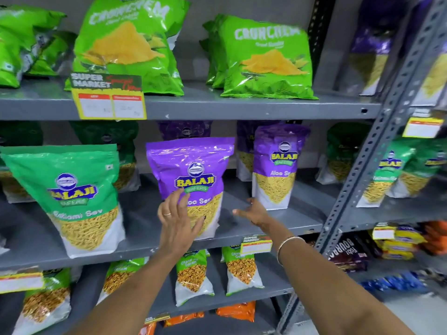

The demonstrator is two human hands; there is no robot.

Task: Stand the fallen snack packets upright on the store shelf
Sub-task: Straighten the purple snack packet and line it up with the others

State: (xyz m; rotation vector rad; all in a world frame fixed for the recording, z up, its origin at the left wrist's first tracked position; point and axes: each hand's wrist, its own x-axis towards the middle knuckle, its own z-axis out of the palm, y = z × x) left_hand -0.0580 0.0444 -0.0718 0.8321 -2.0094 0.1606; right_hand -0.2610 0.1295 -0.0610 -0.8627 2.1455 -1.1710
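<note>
A purple Balaji Aloo Sev packet (pixel 191 170) stands upright at the front of the middle shelf (pixel 278 221). My left hand (pixel 177 218) lies flat against its lower front, fingers spread, a ring on one finger. My right hand (pixel 251 211) hovers open just right of that packet, between it and a second purple Aloo Sev packet (pixel 278 165) that stands upright farther back. A green Balaji Ratlami Sev packet (pixel 72 197) stands at the left, leaning a little. More purple and green packets stand behind in shadow.
Light-green Crunchem bags (pixel 263 56) fill the top shelf above a price tag (pixel 108 102). Small green packets (pixel 193 276) stand on the lower shelf. A perforated grey upright (pixel 377 141) at the right divides this bay from another stocked bay.
</note>
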